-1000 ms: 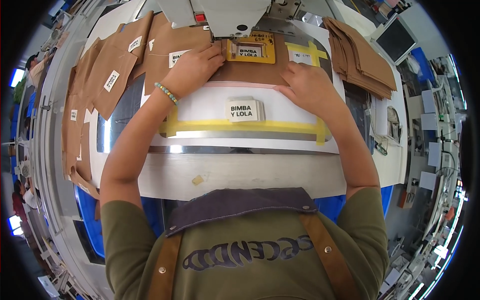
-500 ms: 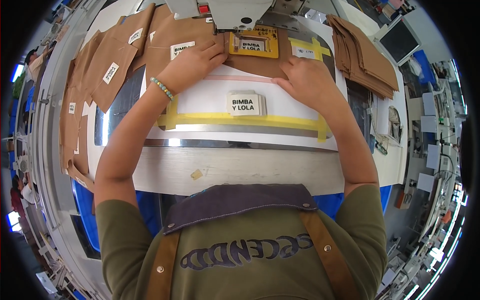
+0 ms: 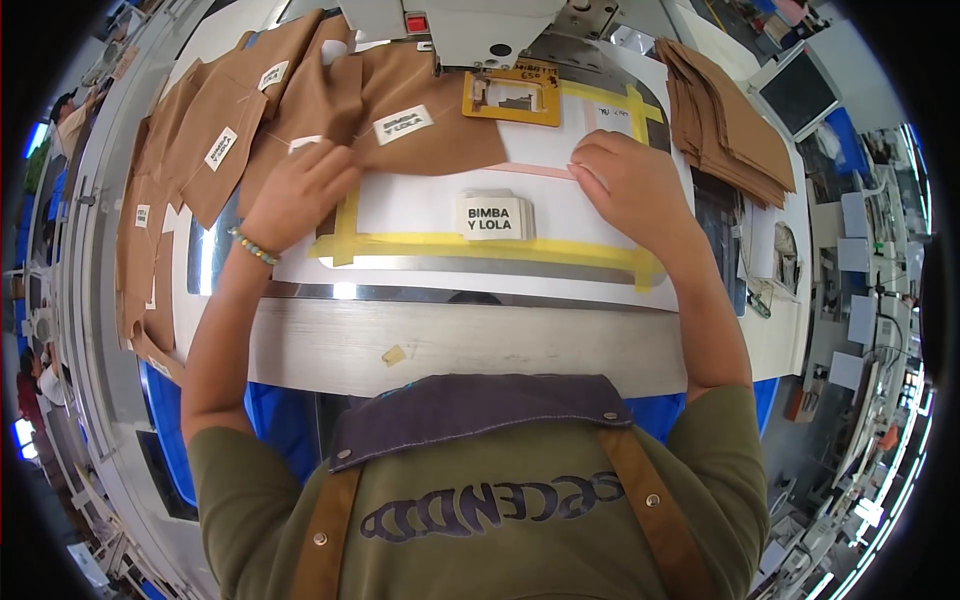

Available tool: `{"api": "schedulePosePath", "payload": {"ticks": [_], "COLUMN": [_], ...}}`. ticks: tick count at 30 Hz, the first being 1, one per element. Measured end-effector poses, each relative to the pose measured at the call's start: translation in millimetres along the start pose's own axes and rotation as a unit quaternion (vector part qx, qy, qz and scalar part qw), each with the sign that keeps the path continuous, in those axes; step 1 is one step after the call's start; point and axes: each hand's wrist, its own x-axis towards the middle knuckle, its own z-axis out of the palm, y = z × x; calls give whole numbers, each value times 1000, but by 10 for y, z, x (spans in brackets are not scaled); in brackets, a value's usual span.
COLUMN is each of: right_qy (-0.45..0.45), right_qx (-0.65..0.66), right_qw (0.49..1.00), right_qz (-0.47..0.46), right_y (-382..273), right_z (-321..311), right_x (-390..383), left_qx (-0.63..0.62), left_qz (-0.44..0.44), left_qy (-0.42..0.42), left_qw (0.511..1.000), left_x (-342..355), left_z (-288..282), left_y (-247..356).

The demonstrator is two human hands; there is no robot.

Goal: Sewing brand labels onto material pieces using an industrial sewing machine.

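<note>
A brown fabric panel (image 3: 450, 152) with a white label (image 3: 403, 125) on it lies left of the sewing machine head (image 3: 490, 30). My left hand (image 3: 300, 195) pinches the near edge of this brown fabric, its fingers closed. Under the machine, a yellow clamp frame (image 3: 545, 103) rests over the white template sheet (image 3: 420, 205). My right hand (image 3: 635, 190) is curled closed at the right end of a pink strip (image 3: 540, 171); whatever its fingertips hold, if anything, is hidden. Nearer to me lies a stack of white labels (image 3: 490, 216).
Several labelled brown panels (image 3: 215, 130) overlap at the left. A pile of brown panels (image 3: 725, 125) lies at the right, before a dark screen (image 3: 800, 82). Yellow tape (image 3: 480, 243) borders the template. A tan scrap (image 3: 393, 355) lies on the table's front edge.
The brown panel has slid left out from under the yellow frame, with my left hand drawing it left and nearer. My right hand has moved slightly right and nearer, its fingers more curled.
</note>
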Motion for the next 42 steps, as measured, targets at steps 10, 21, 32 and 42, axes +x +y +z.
{"api": "schedulePosePath", "payload": {"ticks": [10, 21, 32, 42], "right_qy": [-21, -1, -26, 8], "right_qx": [26, 83, 81, 78], "right_qw": [996, 994, 992, 994], "right_qz": [80, 67, 97, 71], "right_y": [263, 339, 310, 419], "right_z": [-147, -48, -11, 96], "right_x": [-350, -460, -428, -498], "left_qx": [-141, 60, -125, 85], "left_qz": [-252, -516, -659, -734], "left_qy": [127, -115, -286, -154], "left_qw": [949, 846, 684, 656], "left_x": [-458, -1024, -1128, -2783], "left_z": [-285, 220, -908, 10], "left_y": [-692, -1692, -776, -1047]}}
